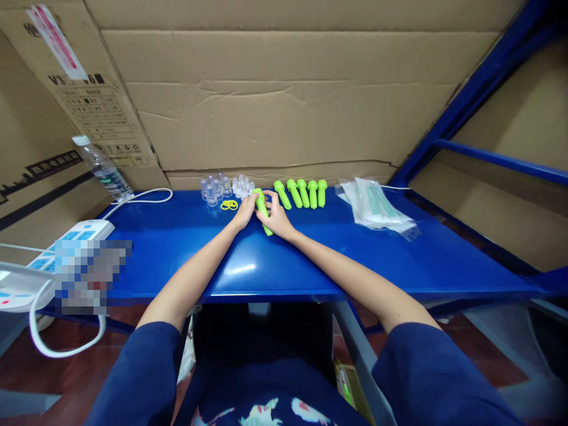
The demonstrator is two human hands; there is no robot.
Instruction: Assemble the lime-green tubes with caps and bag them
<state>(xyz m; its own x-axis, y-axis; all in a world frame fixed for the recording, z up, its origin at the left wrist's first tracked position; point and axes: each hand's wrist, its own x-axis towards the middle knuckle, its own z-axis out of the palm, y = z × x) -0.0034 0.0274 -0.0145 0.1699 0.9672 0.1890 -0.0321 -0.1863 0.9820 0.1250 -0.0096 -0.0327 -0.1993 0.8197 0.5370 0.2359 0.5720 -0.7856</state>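
Both of my hands meet on a lime-green plastic piece (261,207) lying on the blue table (186,248). My left hand (245,212) pinches its upper end, and my right hand (276,218) wraps round its lower part. Just left of the left hand lie yellow rubber bands (229,205). Behind the hands a row of several more green pieces (302,193) lies side by side. A cluster of small clear plastic caps (224,187) stands at the back left of them.
Clear plastic bags (377,207) lie at the back right. A water bottle (103,168) leans at the back left, with a white power strip (66,239) and its cable beside it. Cardboard walls (284,89) close off the back; a blue frame (488,157) rises at the right.
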